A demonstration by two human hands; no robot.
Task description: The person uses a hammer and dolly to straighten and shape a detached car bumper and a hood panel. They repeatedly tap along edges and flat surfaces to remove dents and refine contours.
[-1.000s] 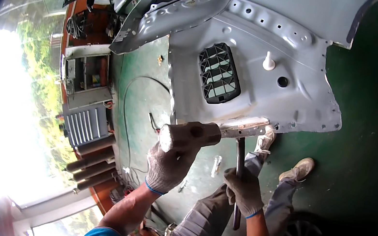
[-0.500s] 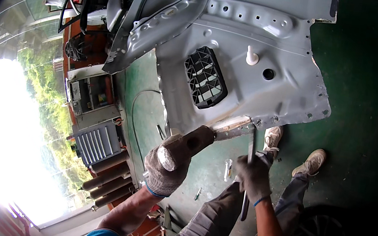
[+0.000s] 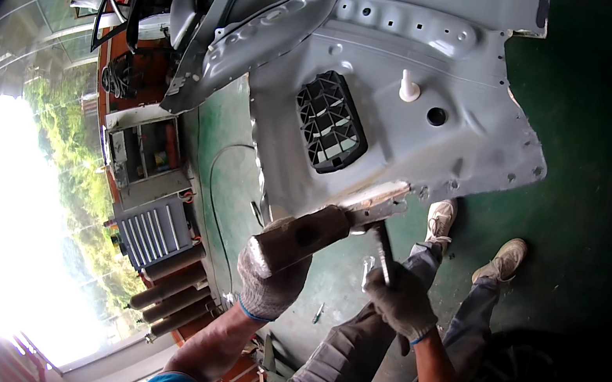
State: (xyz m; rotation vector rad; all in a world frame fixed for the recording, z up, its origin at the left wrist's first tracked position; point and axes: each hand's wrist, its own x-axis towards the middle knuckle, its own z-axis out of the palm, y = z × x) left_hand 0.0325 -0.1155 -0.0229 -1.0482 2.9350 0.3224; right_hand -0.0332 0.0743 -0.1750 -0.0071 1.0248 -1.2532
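- Since a second ago, the left hand (image 3: 270, 281) has swung its heavy hammer (image 3: 299, 239) from a level hold to a slanted one, head driven up toward the torn lower edge of the grey sheet-metal car body panel (image 3: 410, 127); the right hand (image 3: 401, 304) has stayed low on its tool.
- Left hand, gloved, is closed tight around the hammer close behind the blocky rust-brown head. That tool looks heavy and stiff; choking up near the head, as here, gives control.
- Right hand, gloved, is clamped on the shaft of a dark chisel-like bar (image 3: 382, 251), whose tip meets the panel's lower seam (image 3: 375, 201) just beside the hammer head. The bar looks rigid, thin and likely slippery; a hold well below the tip keeps fingers away from the blow.
- Thin pressed steel like this should flex and ring, and its cut edges look sharp.
- On the panel sit a black louvred vent grille (image 3: 330, 122) and a small white plastic plug (image 3: 409, 89).
- No readable packages show; a grey ribbed box (image 3: 152, 227) and an open cabinet (image 3: 145, 155) stand at the left, above brown cylinders (image 3: 172, 290).
- Two pale shoes (image 3: 473, 240) rest on the green floor (image 3: 590, 194).
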